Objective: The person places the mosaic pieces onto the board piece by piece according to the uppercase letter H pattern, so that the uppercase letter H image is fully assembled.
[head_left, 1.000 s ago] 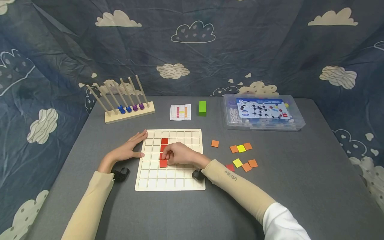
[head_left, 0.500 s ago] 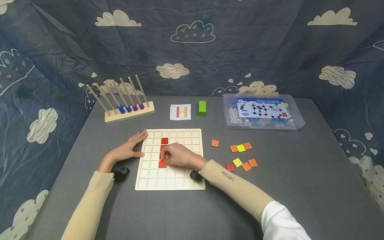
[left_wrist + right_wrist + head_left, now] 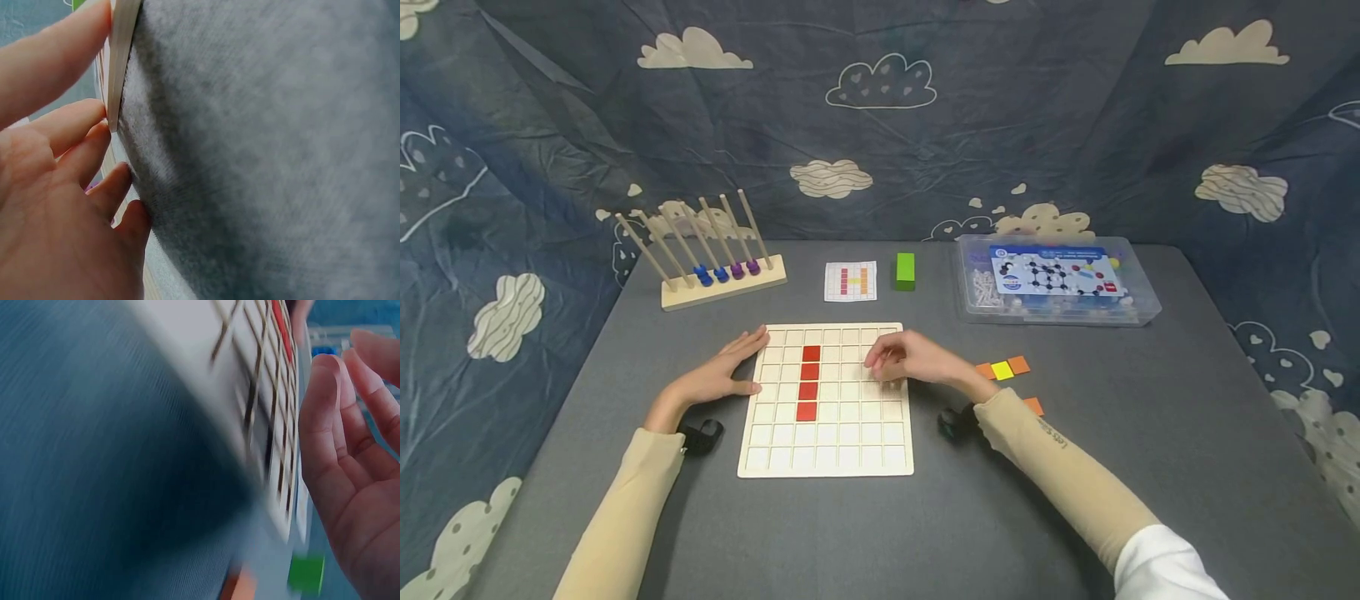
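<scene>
Left fingers (image 3: 75, 125): straight and slightly spread, gripping nothing; my fingertips touch the board (image 3: 850, 457) near its far left corner, my thumb meeting the same edge closer to me.
Left hand (image 3: 718, 371): beside the board's left edge.
Right fingers (image 3: 378, 356): loosely bent, thumb apart from them, with nothing between that I can see.
Right hand (image 3: 917, 358): over the board's right edge, well apart from the red tiles (image 3: 808, 391).
Board: a pale grid lying flat before me on the grey table (image 3: 805, 533).
Red tiles: four, in one column, third from the left, second to fifth rows counting from the far edge.
Loose tiles: right of the board, a yellow tile (image 3: 1002, 370) between two orange tiles (image 3: 1019, 365); another orange one nearer me, partly hidden by my right sleeve (image 3: 1060, 458).
Far side: from left to right, a peg stand (image 3: 722, 282) with blue and purple rings, a printed card (image 3: 851, 282), a green block (image 3: 906, 272) and a clear box (image 3: 1052, 308).
</scene>
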Demonstrator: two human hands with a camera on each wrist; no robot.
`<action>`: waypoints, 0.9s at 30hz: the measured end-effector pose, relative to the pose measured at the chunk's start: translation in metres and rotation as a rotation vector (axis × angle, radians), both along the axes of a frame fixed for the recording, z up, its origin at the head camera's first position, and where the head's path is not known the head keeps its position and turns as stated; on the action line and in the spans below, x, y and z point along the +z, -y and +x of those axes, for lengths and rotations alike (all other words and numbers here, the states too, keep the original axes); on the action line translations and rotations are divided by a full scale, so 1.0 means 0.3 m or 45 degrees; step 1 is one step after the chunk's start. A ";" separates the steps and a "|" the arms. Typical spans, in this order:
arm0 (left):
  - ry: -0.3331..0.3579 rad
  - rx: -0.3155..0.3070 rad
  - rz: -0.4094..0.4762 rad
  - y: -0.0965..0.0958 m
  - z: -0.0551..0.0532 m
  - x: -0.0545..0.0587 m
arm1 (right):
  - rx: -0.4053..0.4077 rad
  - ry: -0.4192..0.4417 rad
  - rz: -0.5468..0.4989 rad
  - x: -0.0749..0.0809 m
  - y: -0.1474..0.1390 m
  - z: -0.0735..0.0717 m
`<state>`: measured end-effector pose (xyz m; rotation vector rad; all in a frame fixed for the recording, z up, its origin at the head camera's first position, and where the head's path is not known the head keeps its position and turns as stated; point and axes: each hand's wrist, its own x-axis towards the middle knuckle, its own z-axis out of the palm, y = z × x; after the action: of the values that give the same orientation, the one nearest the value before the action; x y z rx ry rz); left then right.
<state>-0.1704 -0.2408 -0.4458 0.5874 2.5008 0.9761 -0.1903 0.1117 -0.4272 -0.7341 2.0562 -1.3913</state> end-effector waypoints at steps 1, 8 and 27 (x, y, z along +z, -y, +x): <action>-0.001 -0.005 -0.004 0.002 -0.001 -0.001 | -0.021 0.018 0.000 0.000 -0.034 -0.001; 0.032 -0.017 -0.031 0.004 -0.007 -0.001 | -0.201 0.101 0.046 0.007 -0.264 0.016; -0.012 -0.002 -0.059 0.001 -0.007 -0.007 | -0.313 0.148 0.011 -0.003 -0.502 0.107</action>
<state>-0.1723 -0.2411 -0.4478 0.5806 2.5235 0.9144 -0.1584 0.2623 -0.4280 -0.3958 2.1126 -1.5178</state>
